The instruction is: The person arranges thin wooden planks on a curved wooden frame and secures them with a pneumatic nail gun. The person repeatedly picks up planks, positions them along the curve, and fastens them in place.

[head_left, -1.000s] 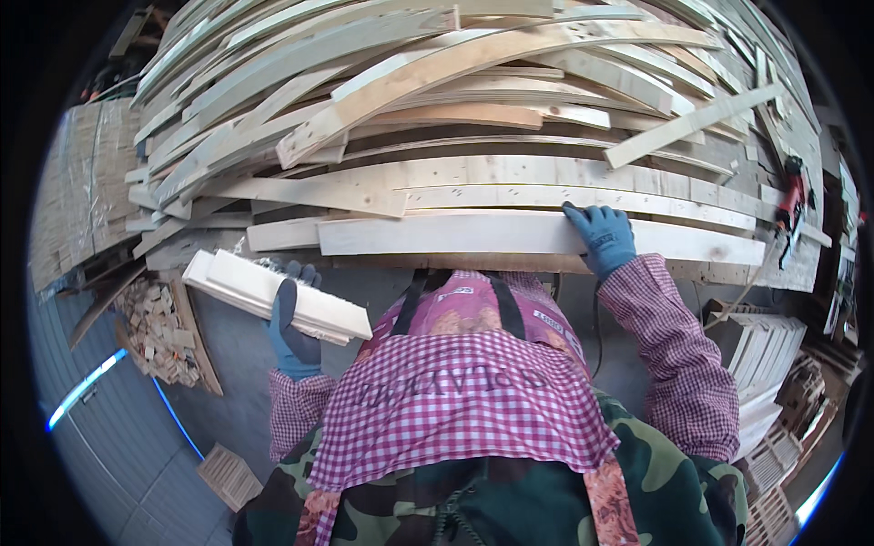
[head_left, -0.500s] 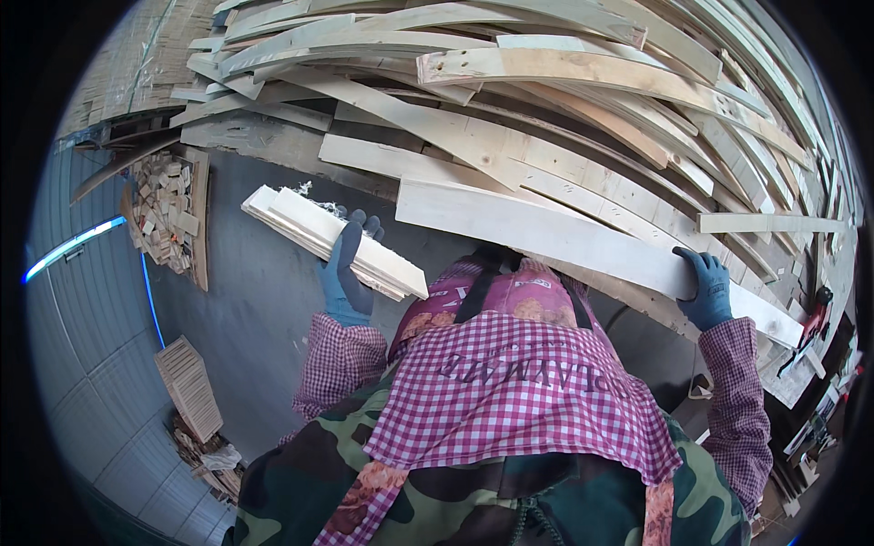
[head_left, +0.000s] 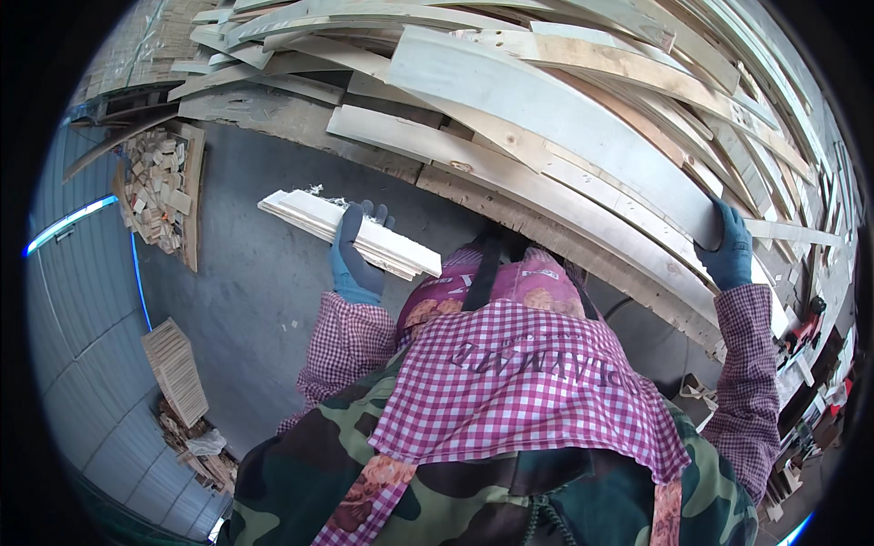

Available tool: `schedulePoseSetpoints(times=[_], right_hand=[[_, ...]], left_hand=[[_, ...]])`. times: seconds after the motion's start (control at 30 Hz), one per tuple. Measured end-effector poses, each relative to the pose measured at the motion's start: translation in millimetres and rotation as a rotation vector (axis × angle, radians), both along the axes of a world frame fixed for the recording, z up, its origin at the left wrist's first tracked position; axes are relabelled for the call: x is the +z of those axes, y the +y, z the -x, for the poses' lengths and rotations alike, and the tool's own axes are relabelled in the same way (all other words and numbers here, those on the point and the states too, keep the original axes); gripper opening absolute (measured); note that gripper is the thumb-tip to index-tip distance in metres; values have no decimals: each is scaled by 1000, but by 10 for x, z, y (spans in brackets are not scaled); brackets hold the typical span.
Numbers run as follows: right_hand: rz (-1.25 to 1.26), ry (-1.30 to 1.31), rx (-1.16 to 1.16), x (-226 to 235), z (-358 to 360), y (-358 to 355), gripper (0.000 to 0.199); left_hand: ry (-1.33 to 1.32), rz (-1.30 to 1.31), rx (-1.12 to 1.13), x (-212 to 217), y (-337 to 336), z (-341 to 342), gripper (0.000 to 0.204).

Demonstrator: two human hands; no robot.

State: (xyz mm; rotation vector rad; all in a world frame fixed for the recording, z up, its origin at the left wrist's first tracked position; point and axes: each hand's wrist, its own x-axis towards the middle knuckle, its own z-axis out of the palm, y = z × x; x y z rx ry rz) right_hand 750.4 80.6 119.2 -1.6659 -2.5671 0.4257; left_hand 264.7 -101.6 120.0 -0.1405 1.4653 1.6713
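Long, pale, flat wooden board: what just changed with it?

It's mine, so I can answer lol. Half a second ago it lay along the bench edge. Now its left end has swung up and away from me, over the pile, while the right-hand part stays by my glove. That bares more of the narrower, pale, knotted wooden board at the edge. I'd say my piece is loose from its row, though I can't tell if it's fully in the air.

And the grip? Near stuff first pls.

Sure. My left hand in a blue-and-grey work glove is wrapped round a stack of short, pale, flat wooden slats, ends poking out both sides, well apart from the board. My right hand in a matching glove is closed across the board near its right end, so most of its length reaches off to the left and away from me. Can't make out exactly where the right end stops. Furthest out is the jumbled pile of long, pale wooden boards, partly behind mine.
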Motion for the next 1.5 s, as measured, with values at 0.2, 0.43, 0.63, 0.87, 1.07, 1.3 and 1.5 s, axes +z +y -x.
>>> schedulePoseSetpoints(times=[0.2,0.43,0.63,0.87,1.07,1.3,1.5], right_hand=[[43,-176,-70,-174,225,43,71],[89,-410,-187,-473,234,325,72],[208,-518,-362,-497,361,333,81],[-275,-142,-148,-731,335,-114,74],[127,-133,63,-793,760,-771,75],[216,-257,-90,-937,920,-722,84],[204,-299,-13,-966,869,-702,76]], left_hand=[[-21,-7,4,-58,-13,47,47],[-10,16,-9,20,3,3,46],[0,21,-38,55,23,-13,44],[-131,14,-17,1,76,-17,40],[-182,21,-25,-24,96,-32,33],[-157,35,-62,-56,67,47,31],[-153,78,-44,-27,86,-51,31]])
